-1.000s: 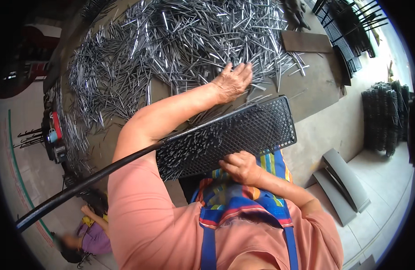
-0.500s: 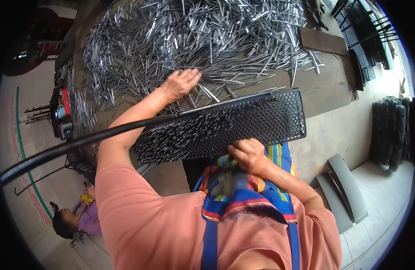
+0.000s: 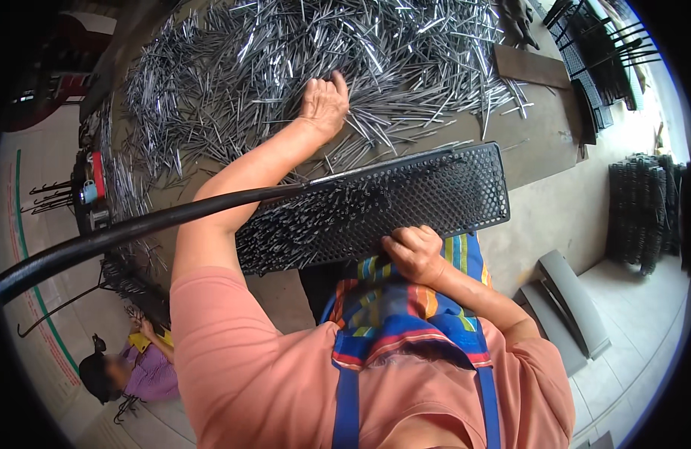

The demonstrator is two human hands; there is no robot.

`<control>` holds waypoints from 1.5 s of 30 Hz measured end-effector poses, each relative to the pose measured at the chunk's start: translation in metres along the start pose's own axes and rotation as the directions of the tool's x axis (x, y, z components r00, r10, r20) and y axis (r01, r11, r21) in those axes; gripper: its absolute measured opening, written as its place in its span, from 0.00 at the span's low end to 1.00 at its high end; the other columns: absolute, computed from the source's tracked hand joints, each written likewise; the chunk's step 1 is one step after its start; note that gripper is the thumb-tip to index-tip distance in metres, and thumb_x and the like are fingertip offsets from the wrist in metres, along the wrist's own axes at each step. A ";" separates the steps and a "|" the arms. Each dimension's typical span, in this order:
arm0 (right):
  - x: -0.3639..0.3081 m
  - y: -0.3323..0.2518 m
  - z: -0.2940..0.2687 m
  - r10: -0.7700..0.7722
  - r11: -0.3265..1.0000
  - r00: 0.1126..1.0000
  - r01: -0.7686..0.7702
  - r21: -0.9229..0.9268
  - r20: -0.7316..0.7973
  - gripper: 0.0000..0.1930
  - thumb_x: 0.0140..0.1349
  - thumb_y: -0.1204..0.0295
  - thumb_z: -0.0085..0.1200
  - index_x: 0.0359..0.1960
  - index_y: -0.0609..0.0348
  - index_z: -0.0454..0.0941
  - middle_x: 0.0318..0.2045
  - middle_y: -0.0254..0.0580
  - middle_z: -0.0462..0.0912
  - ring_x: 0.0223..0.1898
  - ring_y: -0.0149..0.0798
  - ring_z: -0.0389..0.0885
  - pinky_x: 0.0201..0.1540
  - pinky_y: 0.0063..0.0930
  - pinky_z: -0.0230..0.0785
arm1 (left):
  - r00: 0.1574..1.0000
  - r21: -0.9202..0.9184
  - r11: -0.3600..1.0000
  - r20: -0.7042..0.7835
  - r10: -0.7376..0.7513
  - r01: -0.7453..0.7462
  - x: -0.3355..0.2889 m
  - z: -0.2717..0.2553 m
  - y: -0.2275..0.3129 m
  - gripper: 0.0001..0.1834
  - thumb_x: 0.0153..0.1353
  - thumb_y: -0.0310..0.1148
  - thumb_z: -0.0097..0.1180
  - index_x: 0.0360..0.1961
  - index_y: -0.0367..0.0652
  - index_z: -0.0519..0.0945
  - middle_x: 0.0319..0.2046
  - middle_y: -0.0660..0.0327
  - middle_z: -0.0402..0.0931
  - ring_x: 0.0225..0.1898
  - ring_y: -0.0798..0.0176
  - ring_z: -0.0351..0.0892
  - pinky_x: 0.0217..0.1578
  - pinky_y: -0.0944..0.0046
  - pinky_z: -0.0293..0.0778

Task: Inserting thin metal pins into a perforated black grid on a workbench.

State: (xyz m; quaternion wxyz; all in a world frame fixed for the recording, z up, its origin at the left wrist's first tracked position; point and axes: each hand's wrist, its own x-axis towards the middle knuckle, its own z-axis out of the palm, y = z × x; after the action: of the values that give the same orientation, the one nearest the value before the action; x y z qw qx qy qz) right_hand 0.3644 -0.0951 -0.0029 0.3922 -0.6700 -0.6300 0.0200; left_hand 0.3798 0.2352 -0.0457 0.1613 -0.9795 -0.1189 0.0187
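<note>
My left hand (image 3: pixel 324 103) reaches over a broad heap of thin silvery metal rods (image 3: pixel 248 97). Its fingers are curled down at the heap's near side, and whatever they pinch is hidden. A long black tray (image 3: pixel 465 196) with a honeycomb of holes lies tilted in front of me. Many short dark rods (image 3: pixel 285 232) stand packed in the holes of its left part, while holes toward the right show bare. Closed in a fist, my right hand (image 3: pixel 413 253) grips the tray's near edge. A black curved bar (image 3: pixel 143 222) runs from the left to the tray's far edge, passing across my left forearm.
The heap lies on a worn table (image 3: pixel 540 153) with a brown flat plate (image 3: pixel 531 66) at right. Black racks (image 3: pixel 596 56) stand beyond, and stacked dark trays (image 3: pixel 641 213) sit on the right floor. A grey plastic piece (image 3: pixel 574 307) lies nearby. Another person (image 3: pixel 147 367) is at lower left.
My left hand has moved away from me and slightly right, deeper over the rods, and its fingers have curled. The right hand keeps its place at the tray edge.
</note>
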 end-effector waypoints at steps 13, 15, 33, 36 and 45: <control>-0.003 0.004 -0.004 -0.022 0.999 0.999 0.022 0.025 0.026 0.17 0.38 0.70 0.55 0.35 0.54 0.82 0.27 0.31 0.75 0.24 0.31 0.74 0.26 0.27 0.61 | 0.985 -0.371 0.916 0.135 -0.107 0.150 0.006 0.000 0.010 0.38 0.44 0.20 0.55 0.61 0.33 0.61 0.42 0.43 0.75 0.41 0.39 0.79 0.41 0.43 0.76; -0.004 0.002 -0.003 -0.010 0.999 1.000 0.009 0.032 0.024 0.16 0.39 0.70 0.56 0.34 0.54 0.82 0.27 0.31 0.75 0.25 0.32 0.74 0.26 0.28 0.61 | 0.985 -0.464 0.872 0.127 -0.113 0.160 0.007 0.001 -0.004 0.34 0.44 0.21 0.55 0.57 0.41 0.64 0.39 0.44 0.78 0.37 0.35 0.80 0.39 0.40 0.75; 0.213 0.062 -0.029 0.772 0.305 0.634 -0.428 0.851 0.042 0.25 0.67 0.52 0.48 0.45 0.65 0.80 0.39 0.41 0.83 0.38 0.38 0.79 0.50 0.35 0.67 | 0.722 -0.749 -0.599 0.245 -0.647 -0.283 0.016 -0.150 -0.042 0.03 0.50 0.16 0.59 0.28 0.31 0.80 0.26 0.53 0.82 0.25 0.58 0.83 0.28 0.61 0.82; 0.255 0.064 0.002 0.796 -0.412 0.373 -0.243 0.878 0.477 0.31 0.65 0.42 0.47 0.51 0.61 0.76 0.52 0.46 0.78 0.46 0.43 0.78 0.57 0.43 0.65 | 0.619 -0.775 -0.484 0.157 -0.770 -0.406 0.020 -0.172 -0.025 0.11 0.47 0.14 0.61 0.33 0.34 0.79 0.30 0.54 0.82 0.28 0.58 0.84 0.30 0.59 0.82; 0.272 0.093 0.069 0.825 0.250 0.564 -0.323 0.913 -0.027 0.18 0.66 0.63 0.49 0.30 0.68 0.80 0.25 0.42 0.79 0.27 0.34 0.73 0.31 0.36 0.68 | 0.555 -0.831 -0.489 0.283 -0.782 -0.265 0.028 -0.163 -0.009 0.13 0.42 0.23 0.71 0.31 0.36 0.81 0.31 0.60 0.81 0.29 0.65 0.79 0.34 0.63 0.76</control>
State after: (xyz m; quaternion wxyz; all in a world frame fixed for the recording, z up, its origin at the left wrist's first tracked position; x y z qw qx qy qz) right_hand 0.4618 0.1832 0.0252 0.7698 -0.5605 -0.0983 0.2891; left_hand 0.4171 0.1993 0.1120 -0.6705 -0.4698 -0.3376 -0.4644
